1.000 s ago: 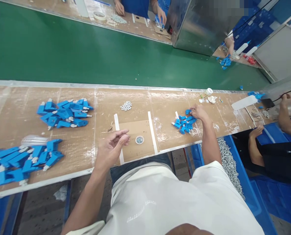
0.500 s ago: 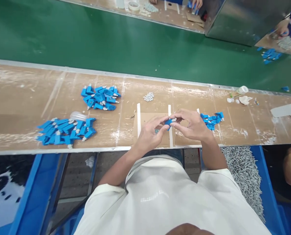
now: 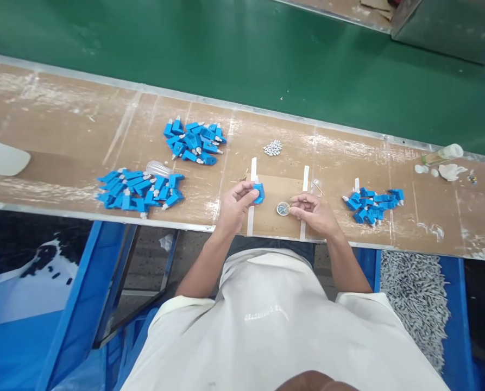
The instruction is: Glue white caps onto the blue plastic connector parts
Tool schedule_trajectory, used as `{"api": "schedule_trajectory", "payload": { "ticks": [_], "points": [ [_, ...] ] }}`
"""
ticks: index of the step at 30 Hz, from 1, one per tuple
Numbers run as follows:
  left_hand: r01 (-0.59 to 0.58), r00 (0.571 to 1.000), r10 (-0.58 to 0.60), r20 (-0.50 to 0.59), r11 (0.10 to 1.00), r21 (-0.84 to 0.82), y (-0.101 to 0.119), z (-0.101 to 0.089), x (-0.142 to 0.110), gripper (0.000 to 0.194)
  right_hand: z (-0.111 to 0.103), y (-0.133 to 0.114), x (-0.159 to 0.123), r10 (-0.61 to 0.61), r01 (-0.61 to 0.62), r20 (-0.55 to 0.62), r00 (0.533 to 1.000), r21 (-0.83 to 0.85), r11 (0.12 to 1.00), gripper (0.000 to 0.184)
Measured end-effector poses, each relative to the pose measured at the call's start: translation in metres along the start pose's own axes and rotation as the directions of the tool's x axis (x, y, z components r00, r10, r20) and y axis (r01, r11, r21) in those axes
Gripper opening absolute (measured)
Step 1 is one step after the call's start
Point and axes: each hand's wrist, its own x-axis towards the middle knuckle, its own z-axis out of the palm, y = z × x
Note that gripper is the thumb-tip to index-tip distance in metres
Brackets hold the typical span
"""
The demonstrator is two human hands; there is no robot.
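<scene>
My left hand (image 3: 236,206) pinches a blue plastic part (image 3: 259,193) with a small white tip pointing up, held over the cardboard work mat (image 3: 275,190). To its right, my right hand (image 3: 313,213) has thumb and fingers closed at the rim of a small round dish (image 3: 283,208) with dark contents. Whatever lies between those fingertips is too small to make out. A little pile of small grey-white pieces (image 3: 272,147) lies beyond the hands. Right of my right hand is a heap of similar blue parts (image 3: 370,205).
Two larger heaps of blue parts, a far heap (image 3: 195,142) and a near heap (image 3: 138,190), lie to the left. A clear plastic cup (image 3: 158,168) touches the near heap. At far right stand a tipped bottle (image 3: 443,154) and crumpled tissue (image 3: 452,172). A blue bin of grey pieces (image 3: 415,304) sits below.
My hands have parted: the left keeps the blue part and moves left, while the right has let go of it and come down to the dish. The view has shifted left.
</scene>
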Motion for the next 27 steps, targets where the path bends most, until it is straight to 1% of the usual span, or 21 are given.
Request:
{"api": "schedule_trajectory", "payload": {
  "ticks": [2, 5, 7, 10, 12, 14, 17, 19, 20, 22, 24, 27],
  "points": [
    [0.026, 1.0, -0.027, -0.003, 1.0, -0.012, -0.003, 0.001, -0.001, 0.04, 0.009, 0.006, 0.001, 0.041, -0.04, -0.021, 0.999, 0.053, 0.998, 0.046],
    [0.048, 0.999, -0.048, -0.022, 0.999, -0.022, -0.004, 0.001, -0.002, 0.039, 0.016, 0.01, 0.004, 0.036, -0.033, -0.042, 0.998, 0.074, 0.997, 0.048],
    [0.057, 0.998, -0.058, -0.039, 0.998, -0.03, -0.004, -0.001, -0.001, 0.039, 0.017, 0.01, 0.005, -0.009, 0.01, -0.054, 0.999, 0.034, 0.999, 0.048],
    [0.068, 0.996, -0.07, -0.057, 0.997, -0.042, -0.005, -0.004, 0.0, 0.041, 0.016, 0.007, 0.004, -0.15, 0.138, -0.101, 0.984, -0.112, 0.984, 0.04],
    [0.072, 0.996, -0.075, -0.057, 0.996, -0.046, -0.006, -0.005, 0.001, 0.042, 0.017, 0.005, 0.002, -0.282, 0.25, -0.111, 0.953, -0.24, 0.938, 0.029],
    [0.07, 0.996, -0.072, -0.048, 0.996, -0.047, -0.007, -0.005, 0.001, 0.042, 0.019, 0.003, 0.0, -0.415, 0.364, -0.078, 0.906, -0.353, 0.862, 0.02],
    [0.072, 0.997, -0.073, -0.031, 0.996, -0.045, -0.008, -0.003, 0.001, 0.041, 0.022, 0.001, -0.001, -0.564, 0.508, 0.0, 0.826, -0.435, 0.743, 0.018],
    [0.086, 0.996, -0.087, -0.014, 0.995, -0.048, -0.008, -0.002, 0.0, 0.041, 0.022, -0.001, -0.001, -0.61, 0.558, 0.028, 0.792, -0.44, 0.704, 0.02],
    [0.101, 0.995, -0.101, 0.0, 0.994, -0.053, -0.008, -0.001, -0.001, 0.042, 0.021, -0.002, -0.002, -0.618, 0.565, 0.026, 0.786, -0.435, 0.701, 0.02],
    [0.143, 0.989, -0.141, 0.037, 0.988, -0.066, -0.007, 0.001, -0.003, 0.043, 0.016, -0.005, -0.002, -0.612, 0.555, -0.009, 0.791, -0.412, 0.723, 0.016],
    [0.194, 0.979, -0.188, 0.073, 0.978, -0.078, -0.008, 0.003, -0.004, 0.044, 0.01, -0.008, -0.004, -0.591, 0.531, -0.06, 0.805, -0.372, 0.761, 0.013],
    [0.236, 0.968, -0.225, 0.113, 0.967, -0.093, -0.009, 0.006, -0.006, 0.045, 0.004, -0.011, -0.006, -0.547, 0.492, -0.125, 0.828, -0.308, 0.814, 0.015]
  ]
}}
